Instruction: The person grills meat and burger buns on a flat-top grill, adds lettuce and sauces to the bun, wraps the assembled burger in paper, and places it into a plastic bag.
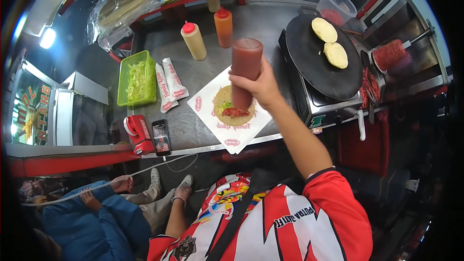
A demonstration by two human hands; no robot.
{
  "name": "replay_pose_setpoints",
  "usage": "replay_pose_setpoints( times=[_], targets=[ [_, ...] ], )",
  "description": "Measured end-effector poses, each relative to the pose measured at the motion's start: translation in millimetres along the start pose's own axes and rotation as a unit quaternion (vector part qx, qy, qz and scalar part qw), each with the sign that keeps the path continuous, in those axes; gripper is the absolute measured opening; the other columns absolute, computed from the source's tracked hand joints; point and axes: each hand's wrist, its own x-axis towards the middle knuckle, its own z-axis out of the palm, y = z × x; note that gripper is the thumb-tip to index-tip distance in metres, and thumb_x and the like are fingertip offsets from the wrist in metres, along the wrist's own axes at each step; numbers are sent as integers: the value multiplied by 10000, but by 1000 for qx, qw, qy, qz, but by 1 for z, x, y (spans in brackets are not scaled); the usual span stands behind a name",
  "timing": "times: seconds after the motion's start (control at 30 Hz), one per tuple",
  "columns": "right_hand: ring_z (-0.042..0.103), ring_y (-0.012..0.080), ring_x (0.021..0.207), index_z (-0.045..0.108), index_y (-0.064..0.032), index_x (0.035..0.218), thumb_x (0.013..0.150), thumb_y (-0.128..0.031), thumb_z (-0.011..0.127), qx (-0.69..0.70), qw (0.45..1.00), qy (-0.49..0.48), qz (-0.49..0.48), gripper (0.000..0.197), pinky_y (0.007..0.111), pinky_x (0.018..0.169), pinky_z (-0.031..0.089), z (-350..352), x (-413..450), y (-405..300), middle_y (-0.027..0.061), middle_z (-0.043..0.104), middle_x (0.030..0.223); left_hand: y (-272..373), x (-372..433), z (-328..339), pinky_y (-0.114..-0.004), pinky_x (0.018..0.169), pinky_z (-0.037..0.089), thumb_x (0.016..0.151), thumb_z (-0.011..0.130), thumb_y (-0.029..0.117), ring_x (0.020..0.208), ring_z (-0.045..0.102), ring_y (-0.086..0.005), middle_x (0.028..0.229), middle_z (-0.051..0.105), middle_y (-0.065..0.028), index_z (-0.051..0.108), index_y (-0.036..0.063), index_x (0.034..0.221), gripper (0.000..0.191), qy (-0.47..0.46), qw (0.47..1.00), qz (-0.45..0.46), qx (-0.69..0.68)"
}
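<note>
My right hand (259, 85) grips a squeeze bottle of red sauce (246, 61), turned upside down over a round flatbread (235, 121). Shredded lettuce (225, 106) and red meat pieces (237, 112) lie on the flatbread, partly hidden behind the bottle. Under it is a white printed paper wrapper (232, 143) on the steel counter. My left hand (182, 193) hangs low beside my body, below the counter's edge; it seems to hold nothing, but its fingers are unclear. Two more squeeze bottles, one cream (194, 43) and one orange (223, 29), stand behind the wrapper.
A green tub of lettuce (154, 90), two wrapped rolls (175, 81), a phone (161, 137) and a red device (139, 134) are at left. At right, a black griddle (308, 61) holds two round breads (324, 30), near metal tongs (369, 85). A person in blue (98, 221) sits lower left, beside a cable.
</note>
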Motion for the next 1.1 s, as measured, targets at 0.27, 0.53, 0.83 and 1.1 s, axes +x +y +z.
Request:
replay_pose_setpoints(
  times=[0.27,0.53,0.83,1.1],
  targets=[
    [686,192,1003,595,-39,1252,703,-64,926,11,998,41,51,641,363,926,557,-15,7,62,75,693,1106,-7,-2,16,-414,1063,517,869,735,439,1232,672,-301,1245,745,-99,783,196,1194,409,20,997,69,-42],
    [638,213,1072,485,-75,1293,810,0,827,106,991,77,41,596,405,925,572,-65,17,0,73,585,1145,-5,-38,45,-403,997,567,973,593,216,1275,655,-264,1340,704,-87,777,207,1147,254,-136,946,122,268],
    [543,354,1334,402,-93,1513,1074,-443,558,439,861,151,206,582,586,1059,539,-83,168,108,168,515,1464,50,-58,-23,-429,832,594,931,658,452,1015,755,-282,1075,783,-136,785,151,1143,391,7,1000,-25,3],
    [540,441,1319,346,-56,1527,1037,-500,601,474,829,214,205,709,549,1046,571,-90,207,139,230,510,1435,20,-109,25,-416,852,619,985,566,329,1002,757,-256,1116,775,-88,795,205,1055,270,-16,965,65,253]
  ],
)
